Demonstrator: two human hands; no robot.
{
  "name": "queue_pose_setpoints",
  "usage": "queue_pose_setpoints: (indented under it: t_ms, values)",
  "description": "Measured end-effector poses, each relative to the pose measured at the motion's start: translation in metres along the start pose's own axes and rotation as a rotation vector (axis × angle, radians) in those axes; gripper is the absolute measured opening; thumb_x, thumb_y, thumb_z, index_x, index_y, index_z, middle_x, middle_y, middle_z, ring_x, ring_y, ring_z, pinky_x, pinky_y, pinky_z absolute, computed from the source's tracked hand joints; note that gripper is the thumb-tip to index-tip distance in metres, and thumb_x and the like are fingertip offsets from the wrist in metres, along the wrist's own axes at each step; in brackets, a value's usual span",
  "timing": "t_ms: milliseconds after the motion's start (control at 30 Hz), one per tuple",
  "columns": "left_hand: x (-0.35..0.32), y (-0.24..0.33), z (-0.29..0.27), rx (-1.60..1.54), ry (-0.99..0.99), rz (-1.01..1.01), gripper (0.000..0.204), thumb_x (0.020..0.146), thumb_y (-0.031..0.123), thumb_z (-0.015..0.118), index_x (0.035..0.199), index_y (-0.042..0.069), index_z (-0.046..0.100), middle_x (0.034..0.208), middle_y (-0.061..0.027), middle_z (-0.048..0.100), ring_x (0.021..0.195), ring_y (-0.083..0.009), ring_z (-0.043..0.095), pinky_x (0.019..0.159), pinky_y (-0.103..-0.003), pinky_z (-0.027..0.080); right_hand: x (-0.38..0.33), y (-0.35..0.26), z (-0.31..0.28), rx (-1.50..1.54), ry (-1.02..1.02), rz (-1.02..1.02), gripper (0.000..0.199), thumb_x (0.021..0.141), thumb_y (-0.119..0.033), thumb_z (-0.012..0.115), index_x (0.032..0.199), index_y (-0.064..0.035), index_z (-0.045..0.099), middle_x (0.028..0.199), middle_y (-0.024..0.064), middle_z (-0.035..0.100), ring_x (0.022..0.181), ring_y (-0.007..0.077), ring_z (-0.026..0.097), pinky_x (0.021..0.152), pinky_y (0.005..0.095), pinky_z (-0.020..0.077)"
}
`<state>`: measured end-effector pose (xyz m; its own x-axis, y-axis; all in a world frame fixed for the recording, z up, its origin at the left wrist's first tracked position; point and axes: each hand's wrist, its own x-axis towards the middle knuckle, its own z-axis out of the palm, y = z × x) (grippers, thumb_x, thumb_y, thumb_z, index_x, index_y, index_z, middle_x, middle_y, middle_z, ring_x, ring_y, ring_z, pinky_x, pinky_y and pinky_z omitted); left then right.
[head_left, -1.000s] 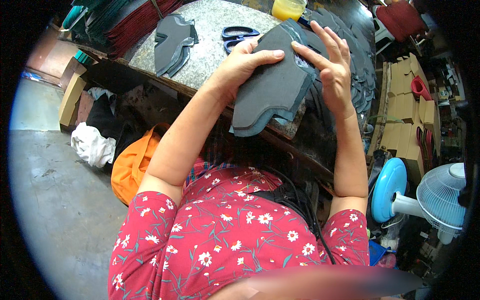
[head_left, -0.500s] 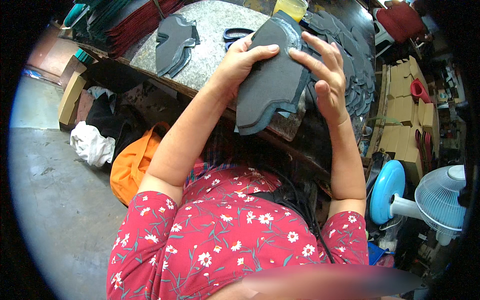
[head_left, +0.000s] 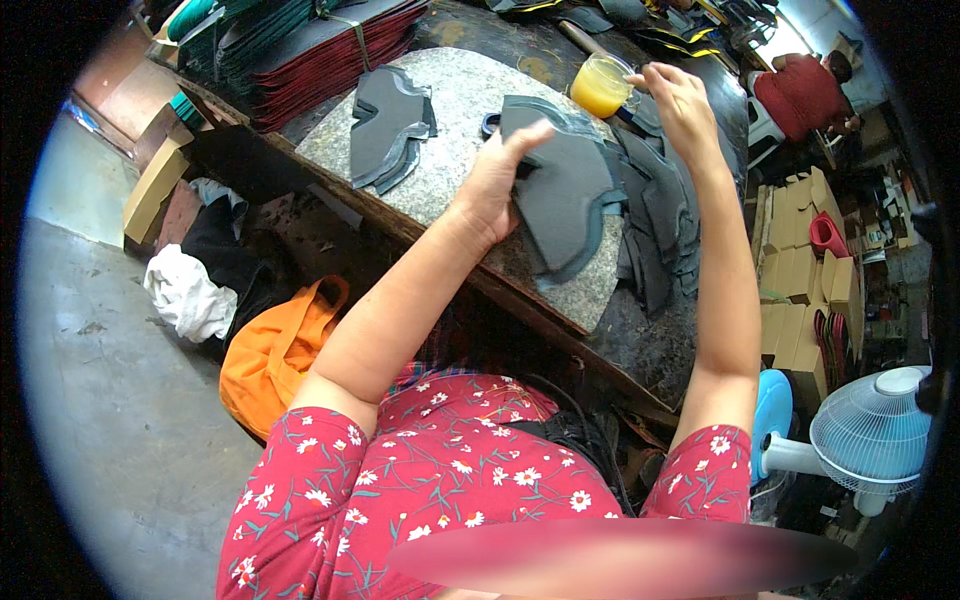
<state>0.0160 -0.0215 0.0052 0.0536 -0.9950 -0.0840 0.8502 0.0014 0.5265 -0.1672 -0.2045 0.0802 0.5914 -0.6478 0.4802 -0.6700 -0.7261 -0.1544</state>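
A speckled stone slab (head_left: 455,95) with a rounded far edge lies on the dark workbench (head_left: 660,345). Over the right part of the slab, the left hand (head_left: 490,185) grips a layered set of dark grey cut panels (head_left: 570,190), thumb laid across the upper face near the left edge and the other fingers mostly hidden. The panels have curved, notched outlines, and a shiny strip runs along their far edge; whether they rest on the slab or are lifted off it cannot be told. Just beyond the slab's far right edge stands a clear cup of yellow liquid (head_left: 598,88). The right hand (head_left: 683,105) is at that cup's rim, fingertips drawn together; what they pinch, if anything, is too small to tell.

A dark blue scissor handle (head_left: 490,125) shows on the slab, partly covered by the left hand and the panels. On the slab's left part lies a small stack of similar grey panels (head_left: 385,130). A loose pile of grey pieces (head_left: 655,210) spreads just right of the slab, and a tied bundle of red-edged sheets (head_left: 345,65) lies past its far left edge. Below the slab's near left side sits an orange bag (head_left: 275,355).
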Motion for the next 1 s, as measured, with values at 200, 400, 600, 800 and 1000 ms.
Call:
queue_pose_setpoints:
  t_ms: [200,400,600,800,1000]
  values:
    - [0.000,-0.014,-0.001,0.303,-0.101,0.102,0.040,0.079,0.003,0.073,0.116,-0.002,0.058,0.108,-0.0118,0.067,0.096,-0.0191,0.064,0.090,-0.035,0.052,0.059,0.007,0.057,-0.346,-0.348,0.295,0.077,0.088,-0.077,0.031,0.133,-0.0211,0.059,0.146,0.0107,0.046,0.138,0.0280,0.037,0.109,0.0541,0.0283]
    - [0.004,-0.011,0.001,0.209,0.002,0.094,0.032,0.088,0.013,0.067,0.116,0.000,0.059,0.109,-0.0105,0.067,0.095,-0.0193,0.064,0.087,-0.035,0.053,0.054,0.014,0.018,-0.108,-0.052,0.133,0.069,0.092,-0.071,0.028,0.091,-0.0235,0.077,0.132,0.0049,0.058,0.130,0.0279,0.045,0.106,0.0560,0.0276]
    - [0.001,-0.007,0.004,0.132,0.025,0.130,0.036,0.087,0.015,0.069,0.117,0.000,0.056,0.109,-0.0103,0.065,0.095,-0.0204,0.064,0.085,-0.035,0.054,-0.010,-0.003,-0.001,0.019,0.019,-0.037,0.064,0.099,-0.059,0.027,0.096,-0.0186,0.076,0.119,0.0067,0.065,0.120,0.0289,0.052,0.105,0.0458,0.0325]
    - [0.004,-0.013,0.000,0.261,-0.036,0.233,0.039,0.083,0.008,0.073,0.117,0.000,0.056,0.107,-0.0097,0.067,0.094,-0.0192,0.066,0.084,-0.034,0.056,-0.092,-0.061,-0.007,0.862,0.028,0.021,0.087,0.097,-0.067,0.012,0.112,-0.0049,0.071,0.121,0.0139,0.064,0.128,0.0256,0.047,0.114,0.0393,0.0239]
    - [0.002,-0.014,-0.001,0.322,0.103,0.352,0.027,0.087,0.013,0.070,0.105,-0.005,0.059,0.098,-0.0139,0.067,0.081,-0.0195,0.068,0.072,-0.033,0.058,-0.125,-0.079,0.003,0.126,0.107,-0.197,0.065,0.099,-0.061,0.023,0.125,-0.0196,0.066,0.131,0.0169,0.055,0.120,0.0345,0.050,0.106,0.0431,0.0323]
